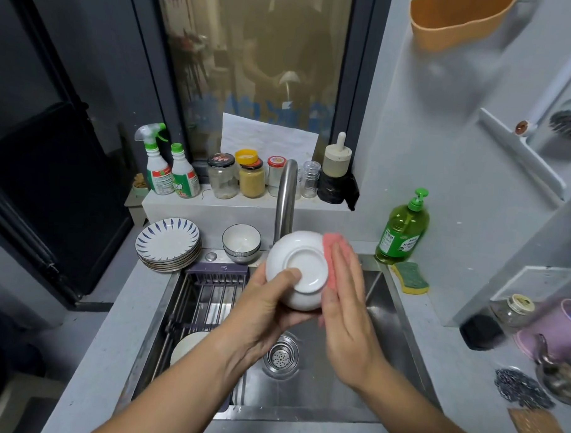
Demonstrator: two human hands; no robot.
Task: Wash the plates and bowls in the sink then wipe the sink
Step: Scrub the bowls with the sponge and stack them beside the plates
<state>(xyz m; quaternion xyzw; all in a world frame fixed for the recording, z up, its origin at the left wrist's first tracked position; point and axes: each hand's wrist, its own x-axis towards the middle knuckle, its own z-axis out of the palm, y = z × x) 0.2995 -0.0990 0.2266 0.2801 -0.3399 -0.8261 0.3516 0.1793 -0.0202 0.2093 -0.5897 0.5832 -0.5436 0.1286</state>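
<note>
bowl – left hand grips | right hand flat – presses sponge

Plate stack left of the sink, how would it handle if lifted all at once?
The plate stack looks like several glazed ceramic plates, so probably heavy together and breakable. Its edges sit slightly uneven, so plates might slide against each other when tilted.

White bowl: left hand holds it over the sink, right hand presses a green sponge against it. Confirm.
Not green. In the head view the right hand presses a pink sponge against the white bowl, held by the left hand over the sink.
</note>
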